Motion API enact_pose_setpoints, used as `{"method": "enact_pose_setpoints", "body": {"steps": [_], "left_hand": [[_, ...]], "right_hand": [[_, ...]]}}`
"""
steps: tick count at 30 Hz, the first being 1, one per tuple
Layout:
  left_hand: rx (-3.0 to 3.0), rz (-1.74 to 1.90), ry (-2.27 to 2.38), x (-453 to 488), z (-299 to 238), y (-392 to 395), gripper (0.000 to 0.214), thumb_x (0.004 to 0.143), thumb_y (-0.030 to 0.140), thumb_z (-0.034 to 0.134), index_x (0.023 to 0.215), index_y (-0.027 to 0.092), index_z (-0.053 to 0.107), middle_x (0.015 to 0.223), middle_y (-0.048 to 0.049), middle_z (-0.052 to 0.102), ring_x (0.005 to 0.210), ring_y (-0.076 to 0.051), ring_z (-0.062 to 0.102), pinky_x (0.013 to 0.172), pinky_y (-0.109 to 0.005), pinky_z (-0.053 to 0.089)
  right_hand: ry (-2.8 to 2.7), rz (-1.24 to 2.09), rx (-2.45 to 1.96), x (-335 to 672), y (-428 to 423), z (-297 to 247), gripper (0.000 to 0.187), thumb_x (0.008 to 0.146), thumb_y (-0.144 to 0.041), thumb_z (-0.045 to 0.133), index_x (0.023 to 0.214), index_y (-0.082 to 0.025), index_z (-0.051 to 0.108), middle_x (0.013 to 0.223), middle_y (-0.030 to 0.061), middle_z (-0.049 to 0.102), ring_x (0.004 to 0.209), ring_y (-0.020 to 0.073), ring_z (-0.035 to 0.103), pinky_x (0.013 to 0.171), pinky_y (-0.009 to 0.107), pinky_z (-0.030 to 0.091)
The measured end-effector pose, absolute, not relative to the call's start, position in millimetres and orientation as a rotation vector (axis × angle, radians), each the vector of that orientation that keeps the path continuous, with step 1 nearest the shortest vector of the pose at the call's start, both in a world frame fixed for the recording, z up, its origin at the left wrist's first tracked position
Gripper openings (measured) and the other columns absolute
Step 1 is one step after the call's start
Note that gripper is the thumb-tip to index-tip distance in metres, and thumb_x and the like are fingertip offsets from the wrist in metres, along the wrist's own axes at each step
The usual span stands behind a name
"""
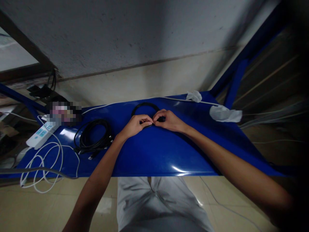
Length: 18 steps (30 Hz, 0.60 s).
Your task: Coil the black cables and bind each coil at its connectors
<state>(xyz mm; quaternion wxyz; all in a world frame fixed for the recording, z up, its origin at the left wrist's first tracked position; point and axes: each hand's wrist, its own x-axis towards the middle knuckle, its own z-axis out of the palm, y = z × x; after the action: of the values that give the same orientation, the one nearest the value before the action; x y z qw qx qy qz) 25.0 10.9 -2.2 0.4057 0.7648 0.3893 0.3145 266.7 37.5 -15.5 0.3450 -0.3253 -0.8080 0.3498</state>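
Note:
A coiled black cable [145, 104] lies on the blue table [154, 154], its loop reaching away from me toward the wall. At the loop's near side my left hand [138, 125] pinches the cable between thumb and fingers. Right beside it, my right hand [169, 120] pinches the same spot, the fingertips of both hands meeting. What exactly lies between the fingertips is too small to make out. Left of my left forearm rests a second coil of black cable [83, 145], with its plug ends toward the near side.
A white power strip [41, 135] sits at the table's left, with a loose white cable [59, 153] hanging over the front edge. Crumpled white plastic pieces [225, 114] lie at the right rear. A wall [135, 77] stands behind, and a blue frame post [235, 83] rises at right.

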Motion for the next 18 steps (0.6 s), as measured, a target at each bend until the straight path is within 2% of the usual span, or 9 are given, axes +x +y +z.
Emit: {"method": "enact_pose_setpoints", "body": {"steps": [7,18], "left_hand": [[1.885,0.867,0.993,25.9,-7.4,11.4,0.020,0.095,0.037,0.081,0.104,0.019,0.079,0.100,-0.0059,0.081,0.089,-0.018,0.073,0.085,-0.031,0.055],[1.928,0.837,1.030,26.4,-7.0,10.6,0.018,0.098,0.036,0.078,0.100,0.019,0.081,0.100,-0.0064,0.082,0.089,-0.019,0.073,0.086,-0.032,0.056]], "right_hand": [[-2.091,0.907,-0.851,265.4,35.0,-13.4,0.016,0.088,-0.038,0.077,0.085,-0.023,0.081,0.095,0.0050,0.082,0.095,0.0244,0.073,0.101,0.043,0.051],[-2.104,0.932,-0.832,264.4,36.8,-13.6,0.016,0.091,-0.037,0.076,0.086,-0.023,0.082,0.099,0.0055,0.083,0.096,0.0243,0.075,0.102,0.044,0.053]]}}
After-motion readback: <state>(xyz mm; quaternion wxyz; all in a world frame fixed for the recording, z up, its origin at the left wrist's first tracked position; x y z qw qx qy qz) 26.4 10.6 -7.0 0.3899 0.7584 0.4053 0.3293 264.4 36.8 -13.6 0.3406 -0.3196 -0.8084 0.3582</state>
